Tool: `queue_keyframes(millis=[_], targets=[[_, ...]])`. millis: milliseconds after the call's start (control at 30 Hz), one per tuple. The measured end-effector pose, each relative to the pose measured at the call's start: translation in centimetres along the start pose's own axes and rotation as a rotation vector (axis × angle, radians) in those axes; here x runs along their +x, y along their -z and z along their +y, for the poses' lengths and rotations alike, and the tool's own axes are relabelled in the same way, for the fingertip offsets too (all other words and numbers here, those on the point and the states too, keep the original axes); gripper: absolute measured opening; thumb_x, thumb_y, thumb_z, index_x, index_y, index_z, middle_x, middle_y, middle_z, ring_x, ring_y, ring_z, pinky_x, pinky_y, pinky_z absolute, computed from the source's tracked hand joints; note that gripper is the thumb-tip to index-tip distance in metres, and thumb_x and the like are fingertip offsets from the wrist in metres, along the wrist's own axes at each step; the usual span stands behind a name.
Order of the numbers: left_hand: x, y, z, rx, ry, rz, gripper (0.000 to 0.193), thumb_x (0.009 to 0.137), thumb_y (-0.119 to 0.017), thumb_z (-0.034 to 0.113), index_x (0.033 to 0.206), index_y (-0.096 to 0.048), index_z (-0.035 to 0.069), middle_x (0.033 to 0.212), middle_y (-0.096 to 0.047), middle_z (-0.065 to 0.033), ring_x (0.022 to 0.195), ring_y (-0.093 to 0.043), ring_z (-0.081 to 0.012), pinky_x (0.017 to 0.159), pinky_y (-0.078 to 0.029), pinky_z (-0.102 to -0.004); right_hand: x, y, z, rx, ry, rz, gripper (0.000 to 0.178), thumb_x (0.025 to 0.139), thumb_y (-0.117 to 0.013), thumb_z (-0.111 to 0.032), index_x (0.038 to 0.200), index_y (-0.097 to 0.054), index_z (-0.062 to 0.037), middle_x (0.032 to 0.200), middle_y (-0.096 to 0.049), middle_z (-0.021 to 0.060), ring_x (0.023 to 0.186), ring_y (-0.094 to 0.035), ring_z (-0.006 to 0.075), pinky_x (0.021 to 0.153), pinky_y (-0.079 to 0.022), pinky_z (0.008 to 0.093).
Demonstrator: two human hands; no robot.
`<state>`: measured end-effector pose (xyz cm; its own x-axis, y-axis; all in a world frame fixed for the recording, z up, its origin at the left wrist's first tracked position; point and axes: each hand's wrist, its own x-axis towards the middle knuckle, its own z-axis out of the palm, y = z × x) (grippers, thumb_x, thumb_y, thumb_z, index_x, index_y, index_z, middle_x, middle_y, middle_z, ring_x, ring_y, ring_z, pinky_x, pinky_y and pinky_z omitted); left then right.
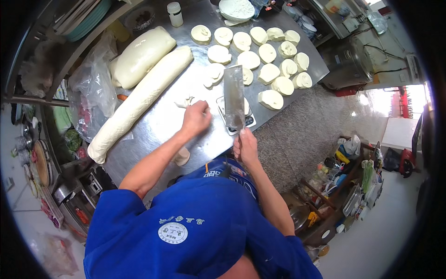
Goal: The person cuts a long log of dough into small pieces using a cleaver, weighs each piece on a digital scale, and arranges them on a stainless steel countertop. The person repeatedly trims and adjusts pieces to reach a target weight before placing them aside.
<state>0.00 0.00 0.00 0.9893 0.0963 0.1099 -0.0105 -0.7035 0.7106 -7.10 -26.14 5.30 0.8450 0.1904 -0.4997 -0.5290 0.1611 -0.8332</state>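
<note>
My right hand (246, 146) grips the handle of a broad-bladed cleaver (234, 95), its blade pointing away from me. Under the blade sits a small kitchen scale (251, 120) with a piece of dough on it, mostly hidden. Fingers curled, my left hand (197, 118) is over the steel table, left of the scale. A small scrap of dough (184, 101) lies right at its fingertips; whether they pinch it I cannot tell. Several cut rounds of dough (248, 60) cover the table's far right. A long dough roll (139, 102) stretches along the left side.
Beyond the roll rests a thick dough mass (144, 56), next to a clear plastic bag (95, 83). A white-lidded jar (175, 14) and a bowl of white powder (236, 9) stand at the far edge. Another dough piece (181, 156) lies at the near edge of the steel table (153, 139).
</note>
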Motion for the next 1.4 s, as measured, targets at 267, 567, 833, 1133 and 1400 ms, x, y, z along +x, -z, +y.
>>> queue_keyframes(millis=[267, 567, 833, 1133, 1400], targets=[[1.6, 0.7, -6.2, 0.46, -0.249, -0.19, 0.015, 0.096, -0.052, 0.013, 0.091, -0.063, 0.004, 0.093, -0.061, -0.0194, 0.089, -0.061, -0.0389, 0.076, -0.05, -0.0528, -3.5, 3.1, -1.9, -0.063, 0.11, 0.159, 0.03, 0.113, -0.04, -0.031, 0.096, -0.048, -0.0079, 0.065, -0.05, 0.0005, 0.046, -0.046, 0.0076, 0.041, -0.039, 0.0238], [3.3, -4.9, 8.9, 0.141, -0.483, -0.437, 0.086, 0.081, -0.078, 0.033, 0.158, -0.042, 0.016, 0.152, -0.038, -0.0367, 0.135, -0.044, -0.0519, 0.112, -0.041, -0.0551, -6.6, 9.4, -1.2, -0.008, 0.129, 0.364, 0.025, 0.113, -0.04, -0.024, 0.098, -0.048, -0.0052, 0.064, -0.053, 0.0029, 0.046, -0.048, 0.0098, 0.042, -0.041, 0.0257], [11.1, -11.7, 9.5, -0.292, -0.09, -0.63, 0.075, 0.079, -0.069, 0.02, 0.15, -0.051, 0.004, 0.137, -0.061, -0.0239, 0.131, -0.057, -0.0376, 0.113, -0.044, -0.0444, -8.1, 15.0, -2.0, 0.069, 0.041, 0.542, 0.026, 0.113, -0.038, -0.025, 0.097, -0.046, -0.0066, 0.065, -0.052, 0.0031, 0.046, -0.048, 0.0107, 0.043, -0.043, 0.0264], [33.2, -32.1, 35.4, -0.328, -0.657, -0.257, 0.073, 0.08, -0.079, 0.029, 0.139, -0.046, 0.001, 0.13, -0.058, -0.0249, 0.12, -0.059, -0.0434, 0.103, -0.049, -0.0481, -8.0, 19.0, -2.1, 0.238, -0.038, 0.726, 0.024, 0.112, -0.039, -0.025, 0.104, -0.049, -0.0048, 0.061, -0.049, 0.0016, 0.044, -0.044, 0.0089, 0.041, -0.036, 0.0268], [35.3, -48.7, 36.4, 0.479, -0.664, -0.281, 0.064, 0.092, -0.068, 0.046, 0.14, -0.059, 0.005, 0.158, -0.04, -0.0234, 0.15, -0.028, -0.0483, 0.121, -0.02, -0.067, -13.2, 20.8, -0.2, 0.06, 0.012, 0.842, 0.029, 0.112, -0.04, -0.031, 0.1, -0.048, -0.0064, 0.054, -0.045, 0.0005, 0.037, -0.042, 0.0107, 0.036, -0.034, 0.0285]])
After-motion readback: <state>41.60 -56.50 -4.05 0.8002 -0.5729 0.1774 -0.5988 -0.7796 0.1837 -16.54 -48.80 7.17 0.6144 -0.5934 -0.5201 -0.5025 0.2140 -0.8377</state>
